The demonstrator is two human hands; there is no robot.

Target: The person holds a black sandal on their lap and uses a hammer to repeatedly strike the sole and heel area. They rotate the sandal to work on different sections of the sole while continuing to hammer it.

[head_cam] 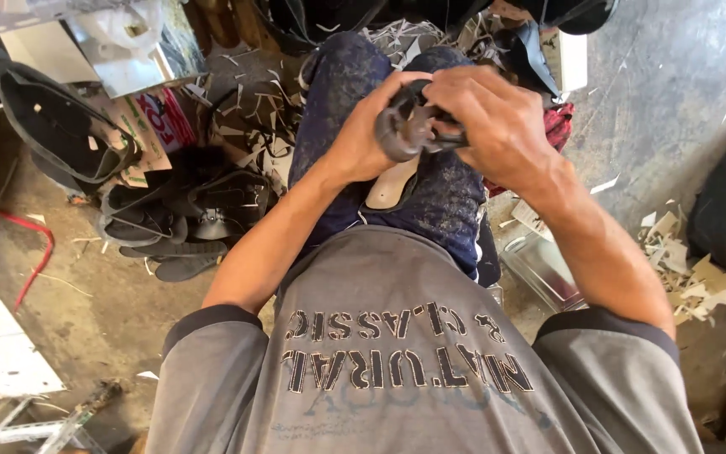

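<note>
I get one view only, from the camera on the person's head. It looks steeply down, close over the hands [455, 126] and lap, with the floor [86, 311] around them.

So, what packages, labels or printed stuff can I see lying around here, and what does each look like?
Printed cardboard sheet: on the floor at upper left, flat, pale with red and green patches.
Plastic bag: top left, crumpled, translucent white.
Shirt print: the person's grey shirt front, dark block lettering.
</note>
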